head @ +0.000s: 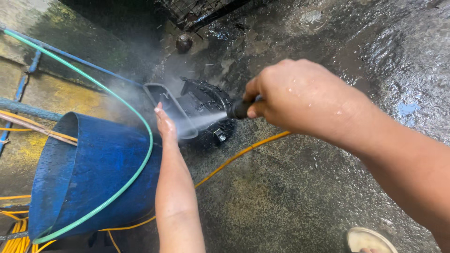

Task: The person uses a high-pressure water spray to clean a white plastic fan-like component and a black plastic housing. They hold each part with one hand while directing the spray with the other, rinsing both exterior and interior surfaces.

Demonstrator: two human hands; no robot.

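My right hand (300,96) grips a black spray nozzle (238,108) that shoots a white jet of water to the left. The jet strikes a black plastic part (206,100) lying on the wet concrete floor. My left hand (165,125) reaches forward and holds up a dark oblong frame piece (168,105) of that part, right where the water hits. Mist rises above the part.
A large blue barrel (93,173) stands at the left with a green hose (136,117) looped over it. A yellow hose (234,157) runs across the floor. Blue pipes (28,110) line the left wall. A round dish (368,240) sits at the bottom right, and a small dark ball (183,43) lies near a wire grate.
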